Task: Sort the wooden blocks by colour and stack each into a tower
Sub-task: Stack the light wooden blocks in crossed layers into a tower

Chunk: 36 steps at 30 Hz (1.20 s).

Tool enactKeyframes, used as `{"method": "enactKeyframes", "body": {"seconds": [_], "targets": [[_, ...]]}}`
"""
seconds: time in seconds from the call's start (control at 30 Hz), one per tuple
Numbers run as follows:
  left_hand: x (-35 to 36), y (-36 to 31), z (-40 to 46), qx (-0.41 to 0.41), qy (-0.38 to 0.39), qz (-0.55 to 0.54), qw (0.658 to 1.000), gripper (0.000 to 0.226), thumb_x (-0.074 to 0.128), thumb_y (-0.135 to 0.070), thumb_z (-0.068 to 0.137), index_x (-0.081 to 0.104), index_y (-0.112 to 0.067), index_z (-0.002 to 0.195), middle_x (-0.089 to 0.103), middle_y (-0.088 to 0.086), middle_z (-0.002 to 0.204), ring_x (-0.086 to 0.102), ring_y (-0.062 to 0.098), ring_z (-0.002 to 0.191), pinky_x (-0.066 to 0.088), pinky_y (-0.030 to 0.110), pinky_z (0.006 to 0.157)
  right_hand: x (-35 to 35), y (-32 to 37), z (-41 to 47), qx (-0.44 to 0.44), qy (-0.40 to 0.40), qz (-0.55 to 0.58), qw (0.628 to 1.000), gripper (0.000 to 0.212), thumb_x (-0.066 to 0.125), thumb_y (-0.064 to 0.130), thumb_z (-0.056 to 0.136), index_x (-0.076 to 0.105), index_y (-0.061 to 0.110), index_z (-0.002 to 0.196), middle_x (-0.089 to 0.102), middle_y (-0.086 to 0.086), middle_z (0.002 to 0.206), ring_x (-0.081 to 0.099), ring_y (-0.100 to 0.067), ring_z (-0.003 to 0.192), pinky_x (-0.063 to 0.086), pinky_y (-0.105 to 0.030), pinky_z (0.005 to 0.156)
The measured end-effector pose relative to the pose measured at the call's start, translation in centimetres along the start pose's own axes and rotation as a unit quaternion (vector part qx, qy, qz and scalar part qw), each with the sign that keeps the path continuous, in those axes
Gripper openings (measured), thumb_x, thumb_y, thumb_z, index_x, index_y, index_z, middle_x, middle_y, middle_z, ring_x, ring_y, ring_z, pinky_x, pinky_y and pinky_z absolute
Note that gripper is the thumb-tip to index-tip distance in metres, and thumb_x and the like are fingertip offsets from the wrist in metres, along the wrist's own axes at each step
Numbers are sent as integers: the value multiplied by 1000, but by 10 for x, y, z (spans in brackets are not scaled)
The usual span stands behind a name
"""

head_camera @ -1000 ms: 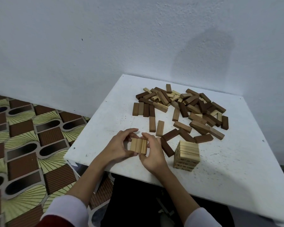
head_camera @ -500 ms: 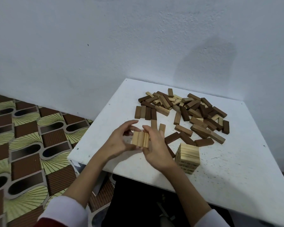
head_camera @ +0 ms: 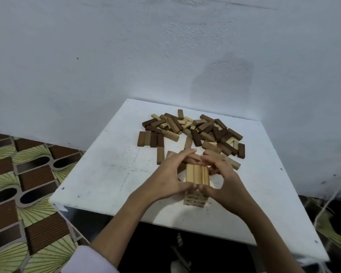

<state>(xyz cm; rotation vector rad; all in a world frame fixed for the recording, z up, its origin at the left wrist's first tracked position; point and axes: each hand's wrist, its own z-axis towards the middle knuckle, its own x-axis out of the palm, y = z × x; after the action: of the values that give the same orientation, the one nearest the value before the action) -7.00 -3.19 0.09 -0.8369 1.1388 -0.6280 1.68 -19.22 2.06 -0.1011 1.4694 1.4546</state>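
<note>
Three light wooden blocks (head_camera: 197,173) lie side by side as one layer, held between my left hand (head_camera: 170,174) and my right hand (head_camera: 223,179). Fingers and thumbs of both hands curl round the layer's ends. The layer sits right over the light block tower (head_camera: 195,199) near the table's front edge; I cannot tell if it touches the tower's top. Behind my hands lies a mixed pile of dark, mid-brown and light blocks (head_camera: 201,131). A row of brown blocks (head_camera: 151,139) lies flat at the pile's left.
The white table (head_camera: 106,174) stands against a pale wall. A single brown block (head_camera: 160,155) lies left of my hands. Patterned floor tiles (head_camera: 18,184) spread out on the left. Bare table surface shows left and right of the tower.
Both hands carried the three light blocks from the table's left front up and rightward, over the light tower. The camera also shifted.
</note>
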Motion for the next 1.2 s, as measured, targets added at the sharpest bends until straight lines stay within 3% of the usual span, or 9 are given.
{"method": "enactKeyframes", "body": {"seconds": [0.13, 0.3, 0.43, 0.57, 0.63, 0.77, 0.9, 1.1, 1.2], "targets": [[13, 0, 3, 2, 20, 10, 1000, 84, 82, -21, 68, 38, -33, 138, 49, -24, 107, 43, 6, 117, 37, 22, 100, -3, -12, -7, 35, 13, -8, 999, 78, 78, 10, 72, 31, 55, 116, 44, 32, 111, 42, -8, 112, 31, -6, 84], [14, 2, 3, 1, 19, 32, 999, 82, 82, -23, 68, 28, -60, 118, 55, -8, 115, 41, 2, 115, 30, 6, 89, 1, -18, -8, 49, 31, 1, 998, 72, 76, 12, 74, 32, 49, 117, 38, 35, 111, 32, 9, 108, 28, 3, 81], [17, 7, 1, -6, 30, 27, 999, 85, 81, -21, 70, 28, -49, 130, 51, -18, 113, 42, 2, 117, 35, 16, 98, 4, -23, -10, 70, 36, 25, 997, 69, 73, 13, 76, 33, 41, 125, 48, 21, 116, 33, 9, 110, 30, -1, 80], [20, 14, 1, -13, 37, 33, 999, 88, 82, -28, 70, 29, -38, 139, 50, -14, 122, 39, -4, 118, 29, 3, 93, 3, -22, -12, 93, 48, 42, 994, 72, 75, 17, 76, 29, 40, 126, 38, 33, 111, 33, 9, 110, 29, -3, 81], [20, 15, 1, -17, 39, 37, 998, 89, 82, -32, 69, 29, -38, 140, 50, -12, 125, 39, -6, 117, 26, -2, 89, 3, -25, -13, 98, 50, 42, 993, 73, 75, 19, 76, 30, 37, 130, 38, 32, 112, 33, 5, 113, 28, -3, 81], [21, 14, 3, -22, 44, 40, 998, 88, 82, -31, 69, 30, -37, 140, 51, -10, 125, 41, 2, 119, 29, 8, 92, 2, -29, -15, 107, 48, 50, 992, 74, 74, 19, 77, 31, 33, 136, 45, 18, 119, 34, 0, 116, 30, -3, 81], [21, 13, 3, -23, 42, 38, 998, 85, 81, -27, 71, 31, -36, 139, 52, -13, 119, 42, 0, 115, 30, 5, 90, 2, -29, -14, 109, 49, 55, 991, 71, 73, 17, 78, 33, 30, 136, 47, 7, 125, 38, -5, 118, 32, -5, 82], [20, 11, 3, -31, 43, 29, 998, 83, 80, -25, 72, 32, -36, 139, 48, -23, 114, 42, 1, 115, 31, 8, 91, 4, -31, -12, 106, 45, 58, 992, 68, 73, 19, 78, 33, 36, 131, 46, 9, 124, 39, -4, 116, 37, -13, 90], [20, 9, 0, -38, 48, -14, 998, 81, 80, -26, 73, 31, -39, 136, 48, -19, 125, 41, -3, 120, 32, 12, 95, 4, -33, -13, 104, 50, 68, 991, 71, 72, 27, 75, 31, 37, 132, 45, 15, 124, 39, -4, 119, 36, -16, 93]]}}
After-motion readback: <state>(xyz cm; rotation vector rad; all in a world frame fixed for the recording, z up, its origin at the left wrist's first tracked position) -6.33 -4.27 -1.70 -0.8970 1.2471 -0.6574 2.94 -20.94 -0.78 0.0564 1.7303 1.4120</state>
